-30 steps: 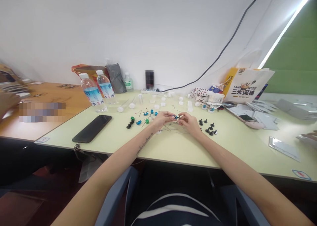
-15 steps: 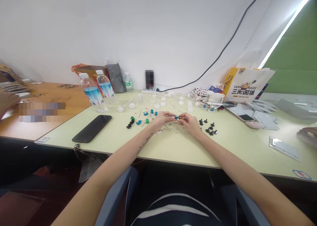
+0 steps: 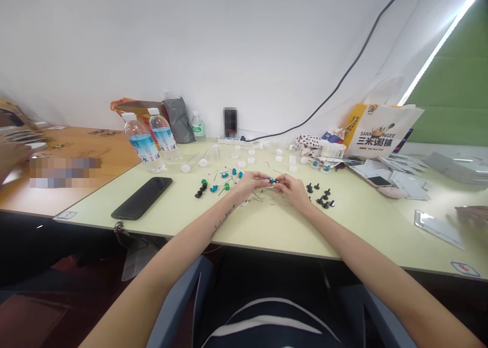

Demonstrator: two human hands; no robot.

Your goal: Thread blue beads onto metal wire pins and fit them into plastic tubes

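My left hand (image 3: 251,183) pinches a small blue piece (image 3: 272,181) above the table. From the other side, my right hand (image 3: 288,186) has its fingers closed at a dark end of that same piece. Under and beside the hands lie thin metal pins (image 3: 258,198). To the left are blue pieces (image 3: 214,189), green pieces (image 3: 226,186) and a short row of black pieces (image 3: 199,193). Several black, flat-headed parts (image 3: 325,204) are scattered to the right of my right hand. The exact kind of the held piece is too small to tell.
A black phone (image 3: 143,198) and two water bottles (image 3: 142,142) are on the left. Clear tubes with white caps (image 3: 203,162) lie behind my hands. A paper bag (image 3: 377,132) and flat cards (image 3: 404,172) occupy the right. Another person's hand (image 3: 473,213) shows at the right edge.
My two hands stay almost in place around the small blue piece. At the far right, the other person's hand has shifted slightly.
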